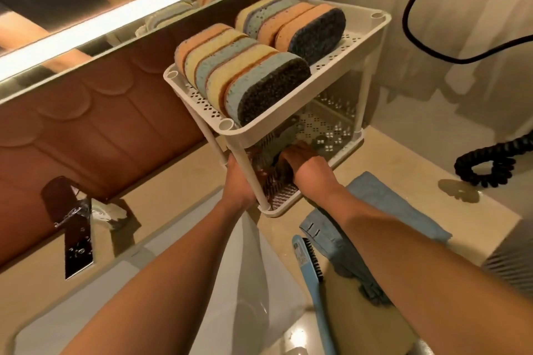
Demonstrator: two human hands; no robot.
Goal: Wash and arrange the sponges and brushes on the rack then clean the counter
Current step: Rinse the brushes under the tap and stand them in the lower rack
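Observation:
A white two-tier rack (354,46) stands on the beige counter (403,158). Its top shelf holds two rows of upright sponges (239,75) in orange, yellow and blue with dark scouring faces. Both hands reach under the top shelf into the lower tier. My right hand (305,166) is closed on a dark grey-green brush (278,144) there. My left hand (238,181) is at the rack's front left leg; its fingers are hidden behind the leg and the brushes. A blue-handled brush (310,265) lies on the counter beside the sink.
A white sink basin (219,282) is below my arms, with a chrome faucet (76,228) to the left. A blue cloth (383,210) lies on the counter under my right forearm. A black coiled cord (490,164) sits at right. A lit mirror (121,6) hangs behind.

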